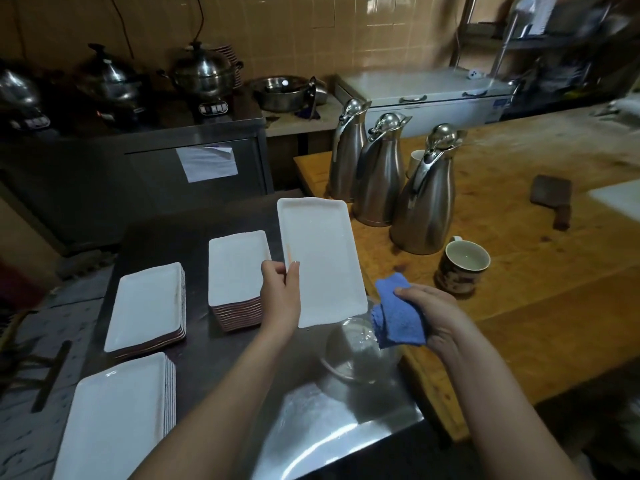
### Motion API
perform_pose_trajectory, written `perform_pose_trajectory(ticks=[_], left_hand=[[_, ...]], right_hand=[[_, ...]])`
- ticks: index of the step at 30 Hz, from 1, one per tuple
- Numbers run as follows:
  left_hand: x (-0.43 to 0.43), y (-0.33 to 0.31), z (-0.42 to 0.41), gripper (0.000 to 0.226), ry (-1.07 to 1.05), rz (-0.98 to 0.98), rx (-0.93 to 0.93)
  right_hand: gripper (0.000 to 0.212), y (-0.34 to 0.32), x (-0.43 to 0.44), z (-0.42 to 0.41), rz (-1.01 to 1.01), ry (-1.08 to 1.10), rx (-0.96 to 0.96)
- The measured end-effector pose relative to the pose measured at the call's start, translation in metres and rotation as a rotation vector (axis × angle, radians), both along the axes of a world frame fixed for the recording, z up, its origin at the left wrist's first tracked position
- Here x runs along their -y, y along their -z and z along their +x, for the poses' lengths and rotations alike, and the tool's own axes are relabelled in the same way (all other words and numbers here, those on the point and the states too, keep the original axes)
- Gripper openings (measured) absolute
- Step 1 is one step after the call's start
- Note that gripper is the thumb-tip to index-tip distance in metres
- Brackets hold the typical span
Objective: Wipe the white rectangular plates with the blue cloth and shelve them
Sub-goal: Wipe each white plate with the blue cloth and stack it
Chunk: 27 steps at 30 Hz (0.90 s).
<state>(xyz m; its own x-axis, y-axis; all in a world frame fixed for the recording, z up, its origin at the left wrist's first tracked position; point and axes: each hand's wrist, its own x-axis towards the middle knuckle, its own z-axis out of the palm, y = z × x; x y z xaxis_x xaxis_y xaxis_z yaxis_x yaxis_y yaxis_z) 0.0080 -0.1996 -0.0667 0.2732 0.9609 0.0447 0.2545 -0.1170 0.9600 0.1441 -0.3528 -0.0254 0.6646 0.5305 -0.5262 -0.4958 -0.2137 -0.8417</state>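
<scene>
Near the middle of the frame the left hand pinches a white rectangular plate by its left long edge. The thumb lies on the upper face and the fingers curl behind, so the plate is held lifted and tilted above the steel desk. Just right of the plate's lower right corner, the right hand grips the blue cloth, its fingers wrapped over the bunched wad. Cloth and plate are just beside each other, and whether they touch cannot be told. Below the cloth a clear glass bowl sits on the steel desk. Left of the held plate, three piles of the same white plates rest on this desk: the far stack just beside the left hand, the middle stack further left, and the near stack at the lower left of the frame. The far and middle stacks show reddish-brown edges down their sides. On the right a wooden desk adjoins the steel one. It carries three steel jugs in a slanting row above the plate, a dark patterned mug right of the cloth, and a cleaver further right. Lidded steel pots stand at the upper left.
</scene>
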Motion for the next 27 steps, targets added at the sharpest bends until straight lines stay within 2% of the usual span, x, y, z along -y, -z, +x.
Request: perform_pose_trajectory(ticks=[8,14,20,27], left_hand=[[0.003,-0.006,0.000,0.021,-0.010,0.092,0.042],[0.005,-0.001,-0.001,0.019,0.037,0.116,-0.023],[0.002,-0.002,0.003,0.018,-0.001,0.169,0.003],[0.005,0.010,0.006,0.018,0.021,0.160,-0.040]], right_hand=[[0.019,0.001,-0.004,-0.003,0.036,0.018,0.003],[0.017,0.002,-0.003,-0.006,0.060,0.008,-0.012],[0.031,0.006,-0.002,0.001,0.067,0.072,-0.006],[0.026,0.009,-0.001,0.000,0.076,0.068,-0.017]])
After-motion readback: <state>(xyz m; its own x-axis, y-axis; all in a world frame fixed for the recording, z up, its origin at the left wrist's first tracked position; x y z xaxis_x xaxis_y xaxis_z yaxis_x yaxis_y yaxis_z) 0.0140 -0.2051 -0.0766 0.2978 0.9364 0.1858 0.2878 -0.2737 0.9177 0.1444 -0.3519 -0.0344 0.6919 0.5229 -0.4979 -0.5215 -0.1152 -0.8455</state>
